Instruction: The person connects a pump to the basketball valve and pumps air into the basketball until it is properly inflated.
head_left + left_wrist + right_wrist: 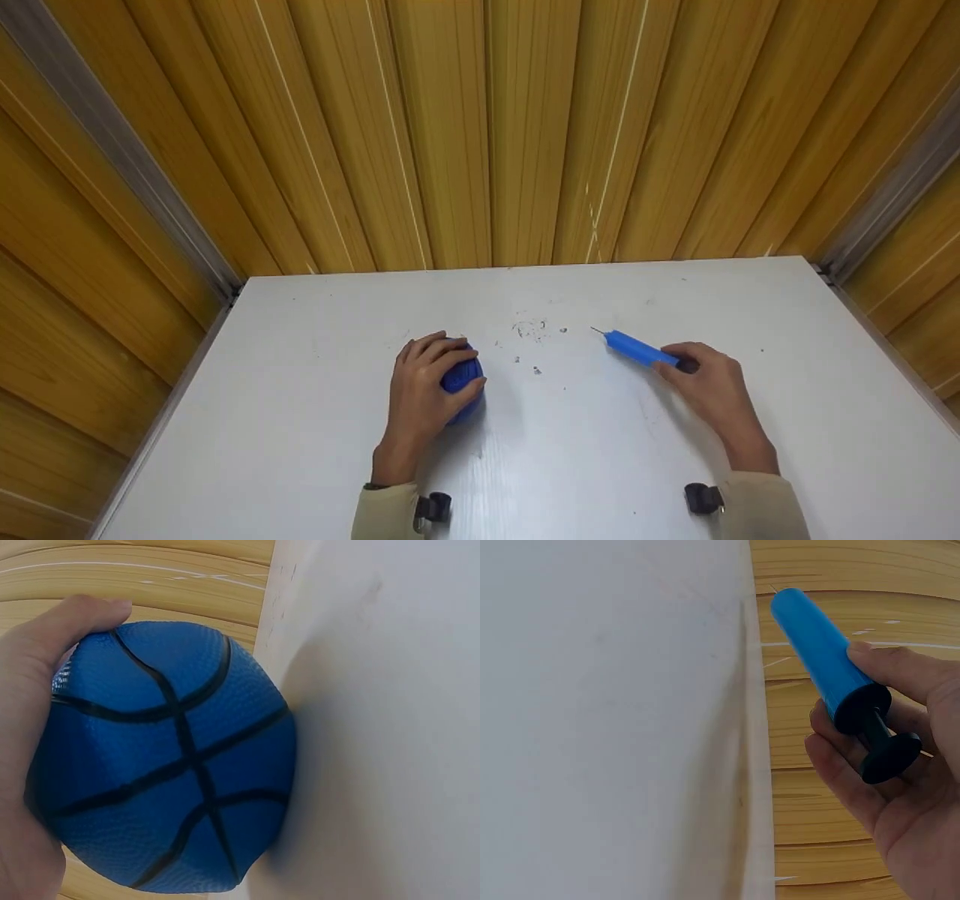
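A blue ball with black seam lines like a basketball (150, 757) sits on the white table, and my left hand (425, 382) grips it from the left and above. The left wrist view shows the ball looking slightly dented at its lower edge. On the right, my right hand (712, 382) pinches a blue hand pump (634, 348) near its black end, thumb on one side and fingers on the other. The pump's thin needle (597, 330) points up and left, toward the far side of the table. Its black plunger handle (891, 757) looks pushed most of the way in.
The white table (555, 450) carries dark specks and scuffs (531, 328) between the two hands. Wood-patterned panels (517, 135) rise behind it and at both sides. Metal posts (157, 180) stand at the back corners. A black clip (433, 507) hangs by the left sleeve.
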Demonstrator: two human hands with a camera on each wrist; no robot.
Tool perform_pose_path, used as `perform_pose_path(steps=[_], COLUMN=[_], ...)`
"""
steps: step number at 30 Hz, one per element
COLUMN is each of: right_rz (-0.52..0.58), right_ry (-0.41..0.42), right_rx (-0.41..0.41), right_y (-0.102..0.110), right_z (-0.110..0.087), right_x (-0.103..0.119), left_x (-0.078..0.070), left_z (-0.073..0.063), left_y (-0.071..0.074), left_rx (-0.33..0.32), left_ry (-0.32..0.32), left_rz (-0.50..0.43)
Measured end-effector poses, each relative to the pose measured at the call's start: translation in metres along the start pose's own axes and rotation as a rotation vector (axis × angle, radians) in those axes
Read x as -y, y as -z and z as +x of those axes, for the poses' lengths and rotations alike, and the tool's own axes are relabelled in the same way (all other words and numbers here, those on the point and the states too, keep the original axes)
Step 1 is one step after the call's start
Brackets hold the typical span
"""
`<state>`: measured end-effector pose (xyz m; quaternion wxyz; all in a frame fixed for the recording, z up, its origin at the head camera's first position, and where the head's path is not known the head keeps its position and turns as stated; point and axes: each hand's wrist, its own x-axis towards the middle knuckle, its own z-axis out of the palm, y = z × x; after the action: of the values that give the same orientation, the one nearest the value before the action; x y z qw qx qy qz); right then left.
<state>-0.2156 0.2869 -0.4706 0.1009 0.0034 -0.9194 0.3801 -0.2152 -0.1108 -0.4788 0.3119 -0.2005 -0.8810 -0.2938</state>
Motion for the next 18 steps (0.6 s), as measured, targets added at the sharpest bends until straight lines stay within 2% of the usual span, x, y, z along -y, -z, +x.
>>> perform_pose_path(steps=[6,14,18], right_rz=[-0.006,-0.023,-0.035], right_ry=[-0.029,-0.107,-0.103], right_rx=[0.041,0.135,0.145], right_y=[-0.005,-0.011,-0.014], right_z=[0.002,0.001,-0.001], right_x=[-0.01,-0.013,-0.014], left_x=[0.003,0.006,0.007], left_z=[-0.002,-0.004,-0.006], left_y=[0.0,-0.004,-0.006], left_rx=[0.017,0.01,0.002], left_ry=[0.047,0.07,0.086], left_rz=[0.011,-0.007,-0.018])
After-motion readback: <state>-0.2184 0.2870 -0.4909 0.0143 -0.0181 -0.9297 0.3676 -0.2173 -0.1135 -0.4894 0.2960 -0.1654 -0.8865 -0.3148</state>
